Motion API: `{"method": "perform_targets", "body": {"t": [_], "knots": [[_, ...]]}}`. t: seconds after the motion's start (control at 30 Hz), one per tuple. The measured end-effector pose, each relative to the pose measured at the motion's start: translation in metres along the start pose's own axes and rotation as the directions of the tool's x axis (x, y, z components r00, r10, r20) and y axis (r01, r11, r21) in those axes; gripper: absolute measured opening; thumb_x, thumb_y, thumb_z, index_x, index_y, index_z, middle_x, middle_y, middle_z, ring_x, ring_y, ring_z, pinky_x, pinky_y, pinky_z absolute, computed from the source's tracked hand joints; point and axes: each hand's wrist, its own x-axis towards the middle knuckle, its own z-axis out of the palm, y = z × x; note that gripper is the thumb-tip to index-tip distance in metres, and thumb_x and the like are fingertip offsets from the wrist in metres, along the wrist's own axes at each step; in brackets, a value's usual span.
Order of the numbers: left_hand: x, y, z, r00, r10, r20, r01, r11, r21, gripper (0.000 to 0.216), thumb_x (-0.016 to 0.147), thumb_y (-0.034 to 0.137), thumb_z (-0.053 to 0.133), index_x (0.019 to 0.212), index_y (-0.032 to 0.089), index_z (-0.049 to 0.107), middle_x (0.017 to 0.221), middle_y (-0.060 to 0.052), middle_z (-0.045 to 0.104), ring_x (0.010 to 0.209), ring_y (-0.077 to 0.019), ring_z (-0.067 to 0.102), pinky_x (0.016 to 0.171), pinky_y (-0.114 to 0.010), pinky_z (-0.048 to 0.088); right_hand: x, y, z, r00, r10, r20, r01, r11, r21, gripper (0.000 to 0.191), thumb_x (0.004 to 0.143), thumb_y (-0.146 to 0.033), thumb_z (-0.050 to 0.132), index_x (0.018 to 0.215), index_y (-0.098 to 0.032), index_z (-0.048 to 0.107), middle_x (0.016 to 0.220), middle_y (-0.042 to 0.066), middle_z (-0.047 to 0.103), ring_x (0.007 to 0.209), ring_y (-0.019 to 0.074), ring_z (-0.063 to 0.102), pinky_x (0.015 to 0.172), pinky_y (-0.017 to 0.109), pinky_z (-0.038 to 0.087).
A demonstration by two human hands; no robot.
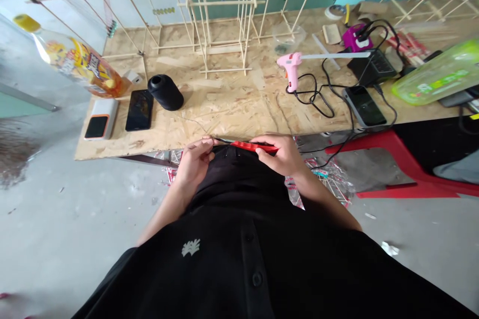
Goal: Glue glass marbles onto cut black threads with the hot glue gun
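My right hand (pixel 281 152) is closed around a slim red-handled tool (pixel 245 146), held level in front of my waist at the table's front edge. A thin dark strip (pixel 223 141) runs from the tool's left end to my left hand (pixel 196 156). The fingers of my left hand are curled, with thumb and fingertips pinched at the strip's far end. What kind of tool it is cannot be made out. Beyond my hands is the chipboard table (pixel 224 109). Nearest on it are a black cylinder (pixel 166 92) to the left and a pink glue gun (pixel 291 71) to the right.
Thin wooden stick frames (pixel 224 4) stand along the back. Left are a drink bottle (pixel 84 65), a dark phone (pixel 139 110) and a white-orange device (pixel 101 119). Right are tangled cables (pixel 318 94), another phone (pixel 364 105), a purple plug adapter (pixel 355 37), a green bottle (pixel 437 74) and a red chair (pixel 402 159).
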Motion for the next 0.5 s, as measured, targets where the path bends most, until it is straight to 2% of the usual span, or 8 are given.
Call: {"method": "perform_targets", "body": {"t": [0.3,0.5], "knots": [[-0.0008,-0.0002,-0.0005,0.999,0.037,0.026,-0.037,0.999,0.010,0.020,0.064,0.023,0.096,0.073,0.015,0.080,0.091,-0.005,0.065,0.076,-0.0093,0.058,0.053,-0.017,0.038,0.0046,-0.0021,0.0001,0.999,-0.046,-0.024,0.048,0.997,0.060,0.027,0.097,-0.037,0.070,0.112,-0.021,0.086,0.099,0.007,0.087,0.085,0.0233,0.079,0.078,0.037,0.058],[-0.0016,-0.0009,-0.0002,0.982,0.177,0.062,-0.182,0.980,0.083,0.014,0.071,0.024,0.089,0.065,0.016,0.079,0.117,-0.014,0.076,0.089,-0.0131,0.062,0.054,-0.019,0.034,0.0048,-0.0047,-0.0004,0.999,-0.046,0.015,0.045,0.997,0.070,0.026,0.096,-0.036,0.071,0.113,-0.023,0.084,0.099,0.006,0.087,0.086,0.0237,0.079,0.079,0.038,0.059]]}}
